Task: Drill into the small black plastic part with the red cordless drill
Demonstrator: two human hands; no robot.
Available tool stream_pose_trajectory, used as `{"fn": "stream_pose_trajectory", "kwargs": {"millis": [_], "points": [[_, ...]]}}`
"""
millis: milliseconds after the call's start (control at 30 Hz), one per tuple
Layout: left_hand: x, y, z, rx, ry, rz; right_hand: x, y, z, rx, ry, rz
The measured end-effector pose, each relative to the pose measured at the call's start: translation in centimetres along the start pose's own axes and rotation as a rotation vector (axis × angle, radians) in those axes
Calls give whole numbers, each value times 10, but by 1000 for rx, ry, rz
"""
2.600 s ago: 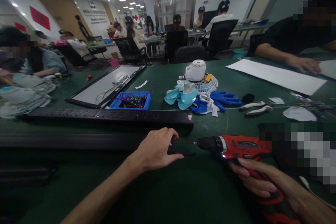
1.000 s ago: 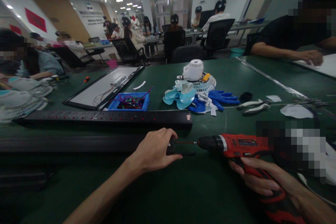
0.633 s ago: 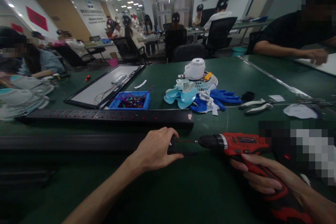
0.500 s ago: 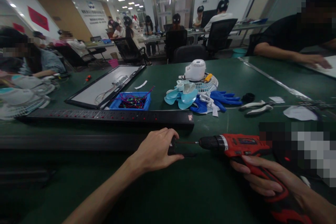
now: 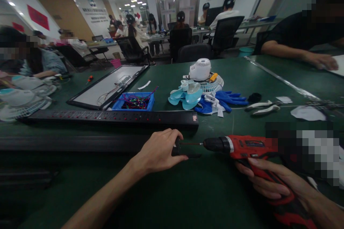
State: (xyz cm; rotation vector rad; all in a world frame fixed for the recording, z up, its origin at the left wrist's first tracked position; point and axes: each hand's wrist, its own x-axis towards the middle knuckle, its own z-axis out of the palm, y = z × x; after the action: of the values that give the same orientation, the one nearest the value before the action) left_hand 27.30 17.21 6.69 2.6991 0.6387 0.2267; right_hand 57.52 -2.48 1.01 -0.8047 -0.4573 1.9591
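Observation:
My left hand (image 5: 158, 150) is closed on the right end of a long black bar (image 5: 80, 144) that lies across the green table (image 5: 188, 193), thumb below and fingers on top. My right hand (image 5: 276, 186) grips the handle of a red and black cordless drill (image 5: 242, 146). The drill lies level and points left. Its thin bit (image 5: 192, 144) meets the bar's end right beside my left fingers.
A black power strip (image 5: 107, 117) lies just behind the bar. Further back are a blue tray of wires (image 5: 134, 102), a flat framed panel (image 5: 107, 86), white and light-blue fan parts (image 5: 196, 86), blue gloves (image 5: 228, 99) and pliers (image 5: 262, 107). Another person's arm (image 5: 295, 55) rests at the right.
My hands and the drill have stayed almost still against the bar's end. The person at the right has slid the large white sheet off toward the right edge.

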Motion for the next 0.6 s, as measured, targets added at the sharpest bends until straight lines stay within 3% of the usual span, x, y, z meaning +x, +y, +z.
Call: {"fn": "stream_pose_trajectory", "kwargs": {"millis": [600], "points": [[-1,2,-1,-20,-12,-26,0,5,-2,10,23,-1]]}}
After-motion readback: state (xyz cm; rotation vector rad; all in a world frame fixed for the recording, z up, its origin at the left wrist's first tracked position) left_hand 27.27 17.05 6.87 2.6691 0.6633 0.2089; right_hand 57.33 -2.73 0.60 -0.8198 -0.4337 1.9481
